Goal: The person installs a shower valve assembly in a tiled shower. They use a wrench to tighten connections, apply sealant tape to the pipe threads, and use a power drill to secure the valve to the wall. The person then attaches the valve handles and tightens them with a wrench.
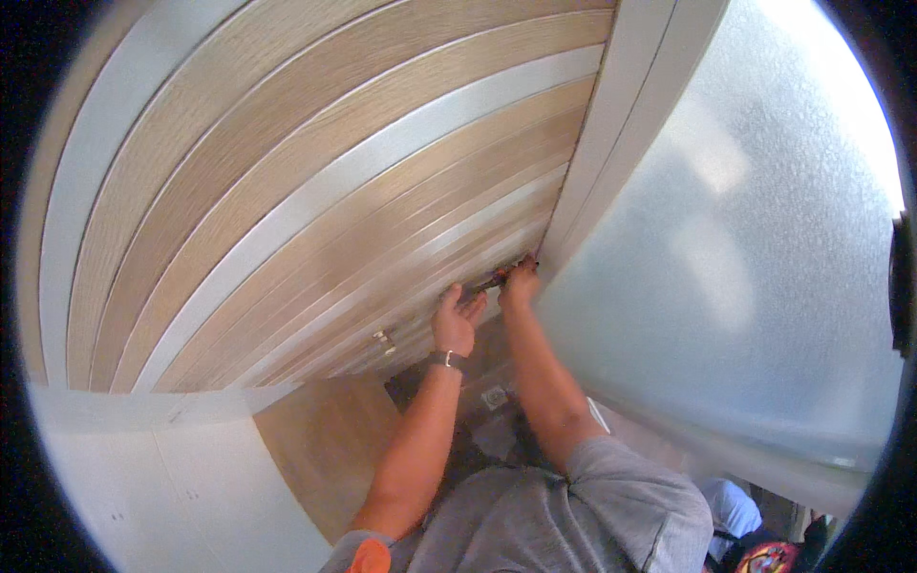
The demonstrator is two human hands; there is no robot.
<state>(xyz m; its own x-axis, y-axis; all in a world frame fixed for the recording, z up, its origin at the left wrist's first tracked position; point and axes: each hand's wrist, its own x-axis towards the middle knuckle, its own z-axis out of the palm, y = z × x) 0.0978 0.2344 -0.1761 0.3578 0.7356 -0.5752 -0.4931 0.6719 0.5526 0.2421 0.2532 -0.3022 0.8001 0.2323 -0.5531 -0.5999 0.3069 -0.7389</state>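
Observation:
My left hand (456, 323) is raised before a slatted wall panel (382, 181) of wood-toned and pale strips. Its fingers are stretched and spread, and a dark band circles the wrist. Just right of it, my right hand (520, 284) is closed around a slim dark tool with reddish parts (494, 280), too small to name. The tool lies close against the panel, near its right edge beside the white frame (611, 143). My left fingertips are close to the tool's left end; whether they touch it I cannot tell.
A small brass-coloured fitting (384, 341) sticks out of the panel low down. Frosted glass (755, 239) fills the right side. White cabinet fronts (162, 477) stand at lower left beside a wood-toned floor (330, 449). A colourful bag-like item (769, 556) lies at lower right.

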